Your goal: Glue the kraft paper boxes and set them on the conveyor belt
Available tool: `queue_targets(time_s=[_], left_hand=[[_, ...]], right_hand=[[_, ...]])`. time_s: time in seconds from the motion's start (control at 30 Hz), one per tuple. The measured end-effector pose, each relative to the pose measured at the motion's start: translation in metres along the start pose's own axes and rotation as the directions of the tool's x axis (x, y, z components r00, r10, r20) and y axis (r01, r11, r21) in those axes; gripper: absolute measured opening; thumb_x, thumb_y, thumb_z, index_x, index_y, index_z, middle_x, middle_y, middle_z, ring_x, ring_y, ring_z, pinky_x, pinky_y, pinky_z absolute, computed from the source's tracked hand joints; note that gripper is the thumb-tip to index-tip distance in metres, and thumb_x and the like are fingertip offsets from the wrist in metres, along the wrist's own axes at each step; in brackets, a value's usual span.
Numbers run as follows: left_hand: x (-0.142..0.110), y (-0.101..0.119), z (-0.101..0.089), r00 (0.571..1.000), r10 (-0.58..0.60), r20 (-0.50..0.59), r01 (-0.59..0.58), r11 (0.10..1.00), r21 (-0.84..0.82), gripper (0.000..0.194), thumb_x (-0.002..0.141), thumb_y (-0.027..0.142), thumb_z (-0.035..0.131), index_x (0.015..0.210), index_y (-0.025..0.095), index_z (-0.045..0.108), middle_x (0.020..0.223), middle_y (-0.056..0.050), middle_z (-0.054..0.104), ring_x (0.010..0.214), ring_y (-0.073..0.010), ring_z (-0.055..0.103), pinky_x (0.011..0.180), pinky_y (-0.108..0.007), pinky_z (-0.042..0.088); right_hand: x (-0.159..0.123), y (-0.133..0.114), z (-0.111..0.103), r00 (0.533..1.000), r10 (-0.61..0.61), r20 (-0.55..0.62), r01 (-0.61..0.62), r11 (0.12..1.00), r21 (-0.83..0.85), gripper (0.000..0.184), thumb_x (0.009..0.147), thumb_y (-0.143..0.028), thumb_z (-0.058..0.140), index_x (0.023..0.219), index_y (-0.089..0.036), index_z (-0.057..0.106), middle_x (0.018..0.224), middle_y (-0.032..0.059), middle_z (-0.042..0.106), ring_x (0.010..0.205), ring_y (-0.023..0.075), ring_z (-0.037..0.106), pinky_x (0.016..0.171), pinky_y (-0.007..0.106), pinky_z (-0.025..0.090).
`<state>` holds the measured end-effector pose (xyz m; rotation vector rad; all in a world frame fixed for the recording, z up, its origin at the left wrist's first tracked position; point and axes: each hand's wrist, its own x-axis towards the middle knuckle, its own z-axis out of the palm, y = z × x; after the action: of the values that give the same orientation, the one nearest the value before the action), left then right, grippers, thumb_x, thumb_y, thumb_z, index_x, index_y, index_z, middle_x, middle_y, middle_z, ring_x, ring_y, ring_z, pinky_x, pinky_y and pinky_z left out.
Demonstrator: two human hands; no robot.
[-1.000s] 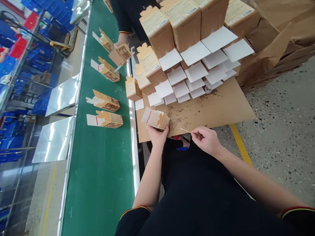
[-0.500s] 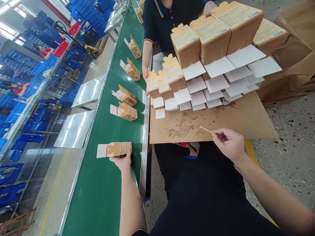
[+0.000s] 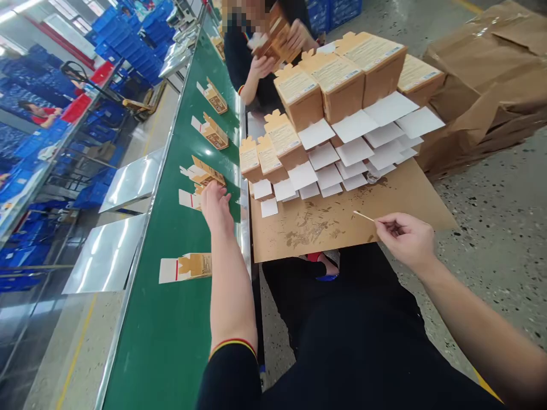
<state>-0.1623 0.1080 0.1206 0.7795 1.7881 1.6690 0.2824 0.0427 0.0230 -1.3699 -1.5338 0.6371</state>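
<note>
My left hand point(image 3: 216, 206) hovers over the green conveyor belt point(image 3: 171, 319) with fingers loosely apart, holding nothing, just in front of a small brown carton point(image 3: 193, 199). Another brown carton point(image 3: 188, 267) with a white flap lies on the belt beside my forearm. My right hand point(image 3: 405, 238) pinches a thin wooden stick point(image 3: 363, 216) above the stained cardboard sheet point(image 3: 342, 222). Rows of upright brown cartons point(image 3: 282, 139) with white flaps stand at the back of that sheet.
More cartons point(image 3: 212, 132) lie spaced along the belt further up. A co-worker point(image 3: 265, 62) in dark clothes holds a carton at the far end. Large brown wrapped packages point(image 3: 491, 85) sit at right on the speckled floor. Blue crates point(image 3: 123, 34) fill the left background.
My left hand carried a carton from the cardboard sheet to the belt, let it go there, and has moved up the belt empty. The right hand stayed put with the stick.
</note>
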Motion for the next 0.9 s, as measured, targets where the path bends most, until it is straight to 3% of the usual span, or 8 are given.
queue_targets(time_s=[0.13,0.2,0.3,0.43,0.57,0.63,0.73,0.9], left_hand=[[0.073,-0.002,0.066,0.984,-0.177,-0.027,0.179,0.974,0.138,0.049,0.088,0.071,0.082,0.1,0.024,0.07,0.112,-0.011,0.071,0.107,-0.0252,0.071,0.092,-0.038,0.062],[0.083,-0.008,0.084,0.975,-0.221,0.022,0.213,0.958,0.191,0.041,0.09,0.061,0.086,0.1,0.024,0.073,0.112,-0.013,0.074,0.106,-0.0273,0.073,0.092,-0.04,0.063],[0.078,-0.014,0.092,0.969,-0.235,0.072,0.213,0.95,0.229,0.028,0.087,0.042,0.09,0.099,0.021,0.076,0.11,-0.014,0.079,0.109,-0.0311,0.075,0.095,-0.043,0.065],[0.055,-0.012,0.071,0.989,-0.144,-0.019,0.145,0.984,0.107,0.022,0.086,0.028,0.082,0.106,0.02,0.077,0.118,-0.012,0.082,0.119,-0.0316,0.077,0.101,-0.043,0.066],[0.01,-0.013,0.027,0.999,0.029,-0.021,-0.032,0.991,-0.127,0.039,0.082,0.026,0.08,0.121,0.024,0.077,0.134,-0.009,0.082,0.133,-0.0294,0.076,0.11,-0.04,0.064],[-0.022,-0.019,0.006,0.996,0.07,0.057,-0.056,0.974,-0.218,0.048,0.08,0.029,0.08,0.128,0.026,0.077,0.144,-0.008,0.08,0.143,-0.031,0.073,0.116,-0.042,0.062],[-0.073,-0.035,-0.013,0.983,0.035,0.179,0.017,0.959,-0.282,0.064,0.076,0.031,0.087,0.139,0.03,0.076,0.159,-0.009,0.074,0.155,-0.0379,0.065,0.121,-0.051,0.061],[-0.126,-0.068,-0.012,0.968,-0.076,0.241,0.135,0.961,-0.241,0.079,0.075,0.042,0.101,0.148,0.03,0.072,0.163,-0.013,0.071,0.163,-0.0417,0.058,0.13,-0.058,0.055]], right_hand=[[-0.005,-0.005,-0.001,1.0,-0.005,-0.009,0.005,1.0,-0.031,0.024,0.099,-0.044,0.076,0.085,-0.025,0.078,0.073,0.0041,0.074,0.059,0.0195,0.069,0.057,0.034,0.062],[0.003,-0.004,-0.011,0.999,-0.032,-0.012,0.031,0.995,-0.095,0.018,0.098,-0.037,0.072,0.086,-0.025,0.077,0.073,0.0034,0.074,0.06,0.0191,0.068,0.058,0.034,0.06],[0.036,0.0,-0.031,0.995,-0.073,0.067,0.088,0.965,-0.247,0.012,0.095,-0.027,0.068,0.086,-0.024,0.075,0.076,0.004,0.074,0.066,0.0204,0.068,0.063,0.035,0.059],[0.1,0.01,-0.044,0.968,-0.109,0.225,0.195,0.893,-0.406,0.019,0.095,-0.02,0.069,0.079,-0.027,0.063,0.076,0.005,0.07,0.071,0.0209,0.064,0.069,0.036,0.055],[0.144,0.027,-0.028,0.937,-0.141,0.319,0.271,0.871,-0.41,0.041,0.096,-0.019,0.074,0.069,-0.031,0.046,0.07,0.0034,0.058,0.063,0.0215,0.052,0.066,0.04,0.049],[0.153,0.034,-0.015,0.929,-0.129,0.347,0.268,0.881,-0.39,0.049,0.094,-0.019,0.078,0.066,-0.032,0.04,0.066,0.0019,0.052,0.061,0.021,0.047,0.067,0.04,0.049],[0.158,0.042,-0.003,0.92,-0.108,0.377,0.259,0.89,-0.376,0.055,0.093,-0.024,0.083,0.063,-0.033,0.038,0.062,0.0002,0.046,0.059,0.0193,0.041,0.068,0.04,0.048],[0.15,0.036,-0.018,0.927,-0.141,0.347,0.266,0.9,-0.344,0.051,0.106,-0.044,0.076,0.068,-0.031,0.044,0.066,0.0007,0.048,0.062,0.0167,0.036,0.066,0.036,0.045]])
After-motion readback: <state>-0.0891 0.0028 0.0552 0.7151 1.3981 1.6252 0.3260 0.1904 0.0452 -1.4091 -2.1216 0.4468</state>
